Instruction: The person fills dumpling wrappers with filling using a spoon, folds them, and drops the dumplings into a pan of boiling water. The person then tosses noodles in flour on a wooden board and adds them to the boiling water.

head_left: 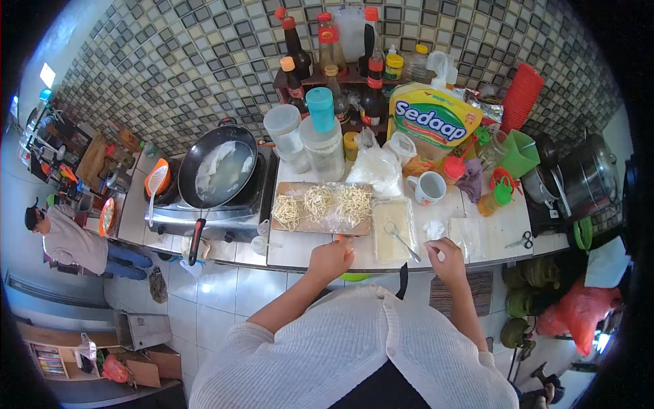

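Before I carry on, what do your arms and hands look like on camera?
Pale, off-white ribbed knit sleeves cover the upper arms and stop near the elbows. Forearms are bare. Left hand and right hand show no gloves; rings are too small to tell.

A working kitchen
A wok (225,167) sits on a gas stove (238,218), with sauce bottles (296,51) against the tiled wall (225,61).
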Demonstrator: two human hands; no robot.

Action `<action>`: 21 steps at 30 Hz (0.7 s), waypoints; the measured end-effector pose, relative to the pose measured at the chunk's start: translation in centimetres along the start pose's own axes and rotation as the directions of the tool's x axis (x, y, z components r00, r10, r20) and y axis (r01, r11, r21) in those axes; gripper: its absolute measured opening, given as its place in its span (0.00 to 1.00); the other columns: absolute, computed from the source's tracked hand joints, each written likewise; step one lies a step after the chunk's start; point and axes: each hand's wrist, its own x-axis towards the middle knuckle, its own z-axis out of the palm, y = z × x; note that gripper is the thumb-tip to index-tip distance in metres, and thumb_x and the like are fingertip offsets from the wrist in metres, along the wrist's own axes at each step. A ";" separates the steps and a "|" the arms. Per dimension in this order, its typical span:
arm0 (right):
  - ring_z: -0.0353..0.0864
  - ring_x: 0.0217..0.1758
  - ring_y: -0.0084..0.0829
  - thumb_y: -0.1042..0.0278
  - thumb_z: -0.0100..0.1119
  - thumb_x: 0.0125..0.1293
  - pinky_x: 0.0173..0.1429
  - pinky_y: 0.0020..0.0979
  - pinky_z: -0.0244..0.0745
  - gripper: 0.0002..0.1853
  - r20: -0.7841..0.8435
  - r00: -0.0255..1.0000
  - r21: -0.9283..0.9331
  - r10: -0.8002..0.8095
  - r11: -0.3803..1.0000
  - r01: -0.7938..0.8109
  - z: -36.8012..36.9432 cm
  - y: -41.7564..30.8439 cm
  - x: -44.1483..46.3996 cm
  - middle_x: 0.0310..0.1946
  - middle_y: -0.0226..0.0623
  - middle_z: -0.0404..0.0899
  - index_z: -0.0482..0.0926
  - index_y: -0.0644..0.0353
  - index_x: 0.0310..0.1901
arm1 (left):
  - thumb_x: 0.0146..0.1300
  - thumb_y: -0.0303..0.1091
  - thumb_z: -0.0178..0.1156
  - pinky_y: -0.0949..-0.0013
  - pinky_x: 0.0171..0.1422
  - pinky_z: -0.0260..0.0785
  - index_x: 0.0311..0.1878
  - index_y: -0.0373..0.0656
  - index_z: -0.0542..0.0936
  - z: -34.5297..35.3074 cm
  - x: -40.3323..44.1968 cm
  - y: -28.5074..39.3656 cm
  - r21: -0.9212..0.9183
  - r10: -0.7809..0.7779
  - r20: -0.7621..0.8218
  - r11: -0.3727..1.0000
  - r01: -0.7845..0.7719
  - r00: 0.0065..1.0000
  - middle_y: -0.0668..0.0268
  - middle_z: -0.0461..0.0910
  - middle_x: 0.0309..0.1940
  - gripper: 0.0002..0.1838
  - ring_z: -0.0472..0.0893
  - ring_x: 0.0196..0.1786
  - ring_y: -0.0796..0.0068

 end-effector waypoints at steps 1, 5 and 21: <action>0.80 0.33 0.39 0.74 0.61 0.61 0.39 0.34 0.74 0.05 0.008 1.000 0.007 0.006 1.000 -0.006 0.1 -0.1 0.0 0.29 0.42 0.79 0.82 0.62 0.38 | 0.61 0.42 0.57 0.53 0.33 0.75 0.47 0.49 0.78 0.1 0.1 0.1 0.004 -0.024 0.011 1.000 0.024 1.000 0.57 0.83 0.27 0.13 0.83 0.29 0.56; 0.80 0.33 0.39 0.74 0.61 0.61 0.40 0.35 0.75 0.05 0.015 1.000 0.001 0.011 1.000 -0.011 0.5 0.4 -0.2 0.30 0.42 0.80 0.82 0.62 0.38 | 0.62 0.41 0.56 0.53 0.33 0.75 0.46 0.49 0.78 1.1 0.6 -0.7 0.051 -0.061 0.053 0.997 0.059 0.997 0.57 0.83 0.27 0.12 0.84 0.29 0.56; 0.79 0.30 0.36 0.77 0.60 0.59 0.38 0.32 0.73 0.06 -0.015 0.999 0.013 -0.035 0.999 0.036 1.2 -0.7 0.7 0.28 0.42 0.78 0.83 0.63 0.38 | 0.70 0.40 0.51 0.48 0.43 0.72 0.44 0.51 0.75 -19.1 -0.3 -11.1 -0.001 -0.206 -0.337 0.976 0.218 0.919 0.55 0.83 0.33 0.07 0.82 0.38 0.48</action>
